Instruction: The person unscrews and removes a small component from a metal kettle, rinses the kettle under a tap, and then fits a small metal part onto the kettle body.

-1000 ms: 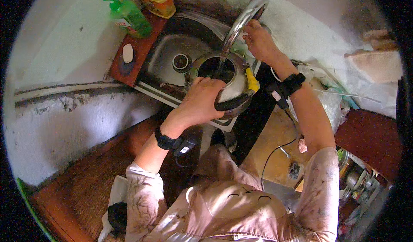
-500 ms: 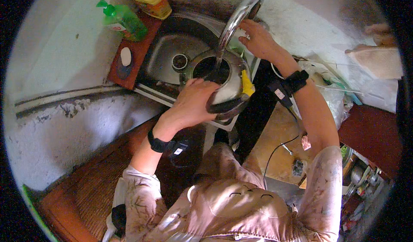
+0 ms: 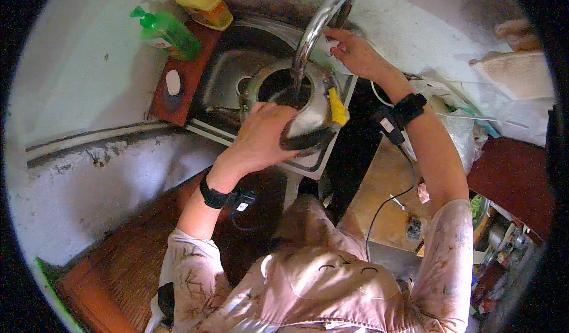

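Note:
A wide-mouthed metal kettle (image 3: 308, 117) with a black handle (image 3: 306, 141) and a yellow piece (image 3: 338, 106) on its side stands at the sink, its mouth under the curved chrome faucet (image 3: 309, 34). A thin stream seems to run from the faucet into it. My left hand (image 3: 264, 134) grips the kettle at its near side, fingers over the body and thumb by the handle. Behind the faucet, my right hand (image 3: 361, 57) reaches toward its base with index finger and thumb apart. Whether those fingertips touch the faucet is hidden.
The metal sink (image 3: 222, 66) lies under and left of the kettle. On a red-brown ledge (image 3: 198, 66) are a green pump bottle (image 3: 172, 37), a yellow bottle (image 3: 204, 6) and a white soap bar (image 3: 173, 82). Plastic bags (image 3: 456, 134) lie to the right.
The kettle has shifted slightly left with my left hand and now covers more of the drain. My right hand stays by the faucet, its fingers a little more stretched.

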{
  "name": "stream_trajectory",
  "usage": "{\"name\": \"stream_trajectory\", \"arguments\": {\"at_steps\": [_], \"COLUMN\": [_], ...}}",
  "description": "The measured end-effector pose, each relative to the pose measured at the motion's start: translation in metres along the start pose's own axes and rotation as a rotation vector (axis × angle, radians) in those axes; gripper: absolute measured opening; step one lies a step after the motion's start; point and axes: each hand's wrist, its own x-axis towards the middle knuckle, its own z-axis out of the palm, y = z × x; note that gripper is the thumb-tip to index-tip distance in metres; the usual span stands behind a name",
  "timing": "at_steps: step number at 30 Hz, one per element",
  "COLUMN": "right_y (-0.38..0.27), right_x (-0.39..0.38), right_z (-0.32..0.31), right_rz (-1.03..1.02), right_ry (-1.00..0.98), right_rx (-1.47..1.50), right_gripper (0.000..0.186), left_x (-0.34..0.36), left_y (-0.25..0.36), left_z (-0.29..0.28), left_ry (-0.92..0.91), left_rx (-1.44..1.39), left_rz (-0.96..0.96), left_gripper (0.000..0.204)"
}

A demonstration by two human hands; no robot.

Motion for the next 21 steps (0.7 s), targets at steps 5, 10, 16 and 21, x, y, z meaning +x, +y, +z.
{"name": "stream_trajectory", "arguments": {"at_steps": [5, 10, 16, 21], "right_y": [-0.002, -0.002, 0.018, 0.020], "right_x": [-0.004, -0.039, -0.103, -0.184], "right_z": [-0.003, -0.020, -0.019, 0.021], "right_rz": [-0.003, 0.017, 0.137, 0.488], "right_ry": [0.038, -0.071, 0.057, 0.118], "right_rx": [-0.063, 0.101, 0.469, 0.730], "right_gripper": [0.042, 0.033, 0.043, 0.055], "left_x": [0.014, 0.011, -0.002, -0.005], "left_y": [0.001, 0.014, 0.010, 0.033], "left_z": [-0.001, 0.004, 0.001, 0.013], "left_ry": [0.049, -0.007, 0.025, -0.026], "left_rx": [0.102, 0.027, 0.079, -0.064], "left_rz": [0.028, 0.029, -0.044, 0.060], "left_gripper": [0.067, 0.066, 0.064, 0.067]}}
